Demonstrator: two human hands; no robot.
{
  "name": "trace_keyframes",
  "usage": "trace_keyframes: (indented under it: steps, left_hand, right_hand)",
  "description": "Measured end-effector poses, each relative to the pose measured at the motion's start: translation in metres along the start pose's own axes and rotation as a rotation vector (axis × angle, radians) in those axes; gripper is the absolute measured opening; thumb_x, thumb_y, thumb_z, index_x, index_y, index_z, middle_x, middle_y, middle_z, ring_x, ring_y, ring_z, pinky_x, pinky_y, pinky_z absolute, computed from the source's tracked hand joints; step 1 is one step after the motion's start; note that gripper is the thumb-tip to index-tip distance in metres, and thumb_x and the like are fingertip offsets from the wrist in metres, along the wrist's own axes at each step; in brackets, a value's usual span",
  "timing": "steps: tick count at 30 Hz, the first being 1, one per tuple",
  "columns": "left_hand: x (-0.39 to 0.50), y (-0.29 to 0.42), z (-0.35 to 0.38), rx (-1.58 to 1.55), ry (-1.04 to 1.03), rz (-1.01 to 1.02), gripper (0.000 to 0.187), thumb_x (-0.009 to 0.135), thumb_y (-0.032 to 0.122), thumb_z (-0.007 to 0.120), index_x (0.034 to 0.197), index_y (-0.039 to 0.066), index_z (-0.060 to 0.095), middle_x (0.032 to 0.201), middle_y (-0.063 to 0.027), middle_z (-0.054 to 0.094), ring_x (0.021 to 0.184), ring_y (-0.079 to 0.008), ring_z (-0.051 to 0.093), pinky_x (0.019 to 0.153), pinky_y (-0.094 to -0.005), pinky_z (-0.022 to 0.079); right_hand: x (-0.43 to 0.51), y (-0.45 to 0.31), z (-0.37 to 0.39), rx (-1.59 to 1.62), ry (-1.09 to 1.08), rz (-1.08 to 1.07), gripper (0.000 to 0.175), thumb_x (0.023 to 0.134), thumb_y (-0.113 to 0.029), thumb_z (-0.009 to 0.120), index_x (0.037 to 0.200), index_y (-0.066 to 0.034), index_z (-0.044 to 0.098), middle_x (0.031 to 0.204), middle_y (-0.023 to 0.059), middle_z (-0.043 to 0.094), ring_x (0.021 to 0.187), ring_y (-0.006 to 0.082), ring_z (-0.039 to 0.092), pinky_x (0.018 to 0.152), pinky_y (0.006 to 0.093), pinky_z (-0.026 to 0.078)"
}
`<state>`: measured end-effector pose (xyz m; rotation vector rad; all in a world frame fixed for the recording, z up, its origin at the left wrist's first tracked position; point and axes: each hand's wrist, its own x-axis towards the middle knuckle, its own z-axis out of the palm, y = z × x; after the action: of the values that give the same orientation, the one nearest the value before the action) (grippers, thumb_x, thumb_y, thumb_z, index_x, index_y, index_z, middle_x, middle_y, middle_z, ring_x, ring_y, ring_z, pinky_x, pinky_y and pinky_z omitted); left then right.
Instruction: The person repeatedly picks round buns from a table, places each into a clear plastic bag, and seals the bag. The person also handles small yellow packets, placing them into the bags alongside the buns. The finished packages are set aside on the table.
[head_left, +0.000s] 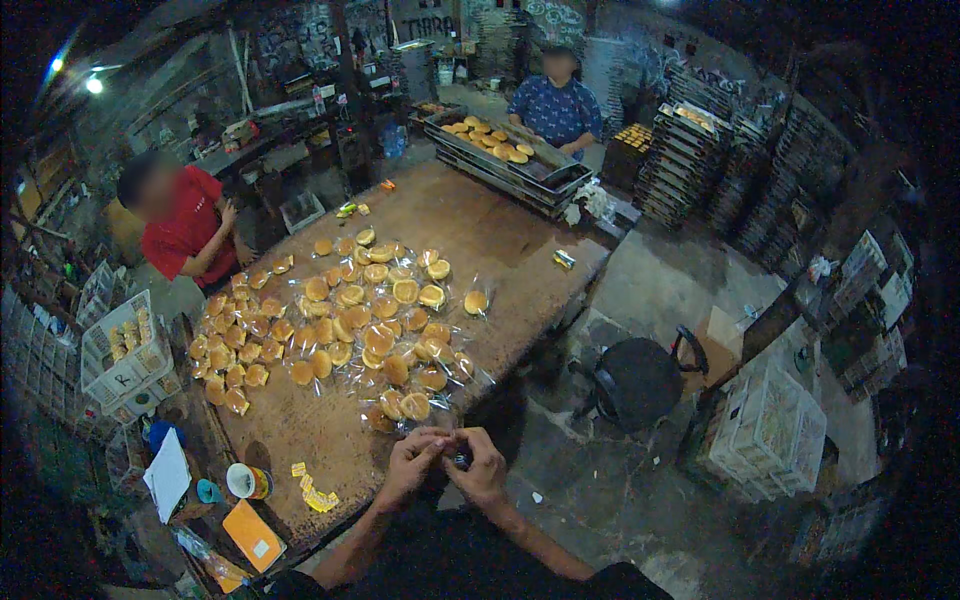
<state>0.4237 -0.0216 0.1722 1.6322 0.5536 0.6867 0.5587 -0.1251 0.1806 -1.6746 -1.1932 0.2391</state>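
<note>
My left hand (412, 461) and my right hand (478, 463) meet at the table's near edge, fingertips pinched together. Something small and clear, perhaps the edge of a plastic bag, seems to be between them; it is too small to tell for sure. Just beyond my fingers lie round buns in clear plastic bags (414, 406), part of a wide heap on the brown table (517, 262). To the left of the heap are packed buns (235, 400) with yellow bits on them. Small yellow packets or labels (319, 499) lie near the table's front left.
A cup (241, 481), an orange notebook (253, 535) and papers (167, 475) stand at left, by stacked white crates (127, 352). Trays of buns (510, 169) rest at the far end. One person in red stands left, another in blue behind the trays. A black round stool (640, 381) is at right.
</note>
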Motion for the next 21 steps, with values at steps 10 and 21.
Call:
trace_keyframes:
  steps: [10, 21]
  left_hand:
    - [-0.002, 0.027, 0.0, -0.241, 0.056, -0.186, 0.033, 0.096, 0.014, 0.061, 0.127, 0.003, 0.055, 0.107, -0.0088, 0.065, 0.092, -0.016, 0.063, 0.082, -0.0316, 0.053]
    - [-0.018, 0.017, 0.021, 0.198, 0.046, -0.156, 0.025, 0.095, 0.019, 0.061, 0.106, -0.002, 0.069, 0.094, -0.0122, 0.072, 0.087, -0.0169, 0.067, 0.079, -0.033, 0.053]
  right_hand:
    - [-0.02, 0.046, 0.01, 0.446, -0.101, 0.322, 0.028, 0.086, -0.028, 0.078, 0.099, -0.0038, 0.069, 0.089, 0.0025, 0.071, 0.077, 0.0125, 0.064, 0.072, 0.028, 0.052]
    - [-0.048, 0.048, 0.006, 0.852, -0.099, 0.569, 0.015, 0.091, -0.008, 0.07, 0.104, -0.0016, 0.071, 0.091, 0.0016, 0.071, 0.078, 0.008, 0.064, 0.068, 0.023, 0.052]
